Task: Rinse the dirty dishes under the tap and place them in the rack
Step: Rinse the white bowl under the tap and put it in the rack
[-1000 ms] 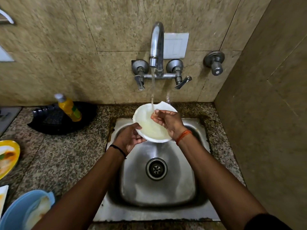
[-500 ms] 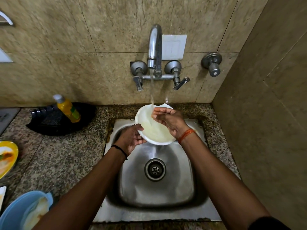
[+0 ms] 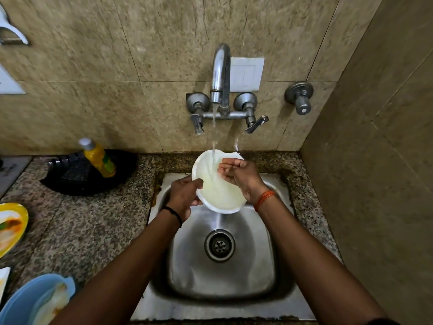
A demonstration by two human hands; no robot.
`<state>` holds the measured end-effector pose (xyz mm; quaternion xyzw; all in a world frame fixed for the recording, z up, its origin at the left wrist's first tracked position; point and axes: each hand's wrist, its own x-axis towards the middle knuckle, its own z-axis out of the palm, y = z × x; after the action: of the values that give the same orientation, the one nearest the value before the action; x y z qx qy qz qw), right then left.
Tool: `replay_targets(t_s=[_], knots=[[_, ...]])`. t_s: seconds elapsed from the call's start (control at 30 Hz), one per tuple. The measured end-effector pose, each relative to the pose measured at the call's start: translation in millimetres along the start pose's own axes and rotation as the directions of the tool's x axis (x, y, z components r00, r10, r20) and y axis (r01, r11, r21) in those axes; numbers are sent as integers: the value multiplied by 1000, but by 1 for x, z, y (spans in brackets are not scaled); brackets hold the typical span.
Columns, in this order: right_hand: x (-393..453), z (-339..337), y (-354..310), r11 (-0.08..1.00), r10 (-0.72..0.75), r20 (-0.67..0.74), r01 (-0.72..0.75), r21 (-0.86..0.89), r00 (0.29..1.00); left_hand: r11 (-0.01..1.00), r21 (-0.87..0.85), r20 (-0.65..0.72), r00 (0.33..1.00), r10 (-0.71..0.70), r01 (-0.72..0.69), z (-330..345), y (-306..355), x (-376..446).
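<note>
**White plate under the running tap**

My left hand (image 3: 185, 195) grips the round white plastic plate (image 3: 218, 195) by its left rim, thumb on the face and fingers curled behind. I hold it tilted over the far edge of the square steel sink (image 3: 269, 266), above the round drain (image 3: 219, 245). My right hand (image 3: 241, 178) lies on the plate's upper right face, fingers loosely bent and spread, gripping nothing. Water from the curved chrome tap (image 3: 221, 73) on the tiled wall lands on the plate just beside my right fingertips.

On the speckled granite counter (image 3: 93, 226), at the back edge left of the sink, a yellow bottle with a grey cap (image 3: 98, 158) leans in a black tray (image 3: 89, 177). At the counter's left edge sit a smeared yellow plate (image 3: 11, 226) and, near the front corner, a soiled pale blue bowl (image 3: 35, 301).
</note>
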<state>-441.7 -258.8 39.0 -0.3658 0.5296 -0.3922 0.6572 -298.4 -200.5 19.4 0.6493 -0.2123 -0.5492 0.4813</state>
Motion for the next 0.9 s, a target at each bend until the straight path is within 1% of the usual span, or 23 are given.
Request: replay_targets(t_s=[0.03, 0.07, 0.1, 0.13, 0.17, 0.2, 0.27, 0.3, 0.4, 0.47, 0.57, 0.6, 0.67, 0.73, 0.87, 0.9], knots=[[3, -3, 0, 998, -36, -60, 33, -51, 998, 994, 83, -41, 997, 71, -67, 3, 1, 1], [5, -7, -2, 994, -83, -134, 72, -87, 987, 966, 209, -70, 983, 171, -153, 5, 3, 3], [7, -12, -5, 988, -127, -206, 106, -110, 970, 897, 371, -66, 956, 284, -241, 8, 8, 3], [7, -16, -11, 983, -168, -270, 138, -124, 948, 782, 537, -17, 923, 385, -316, 10, 14, 3], [4, -19, -18, 977, -201, -320, 166, -135, 926, 638, 671, 59, 884, 463, -379, 13, 21, 3], [2, -23, -26, 970, -235, -350, 196, -143, 907, 494, 761, 136, 847, 514, -422, 16, 28, 3], [-1, -28, -42, 954, -297, -357, 255, -159, 886, 257, 852, 251, 787, 564, -456, 27, 42, 4], [0, -30, -49, 946, -320, -350, 274, -176, 880, 164, 868, 301, 760, 576, -468, 34, 46, 5], [4, -31, -62, 924, -363, -321, 293, -247, 875, -95, 849, 474, 670, 572, -519, 53, 59, 1], [9, -26, -67, 900, -406, -300, 321, -294, 863, -225, 825, 548, 636, 543, -518, 65, 69, -4], [20, -19, -72, 890, -420, -331, 313, -332, 845, -363, 788, 615, 608, 501, -498, 79, 82, -6], [22, -17, -74, 887, -421, -353, 299, -351, 835, -392, 781, 624, 606, 493, -486, 81, 85, -6], [24, -15, -77, 866, -435, -388, 259, -428, 813, -398, 783, 622, 604, 498, -479, 81, 88, -6], [25, -15, -77, 836, -445, -391, 217, -504, 806, -392, 785, 619, 610, 494, -479, 78, 88, -7], [20, -13, -77, 801, -469, -406, 184, -570, 784, -373, 792, 610, 656, 445, -483, 70, 85, -9], [19, -12, -76, 802, -462, -406, 175, -571, 789, -376, 795, 606, 664, 439, -476, 69, 83, -9]])
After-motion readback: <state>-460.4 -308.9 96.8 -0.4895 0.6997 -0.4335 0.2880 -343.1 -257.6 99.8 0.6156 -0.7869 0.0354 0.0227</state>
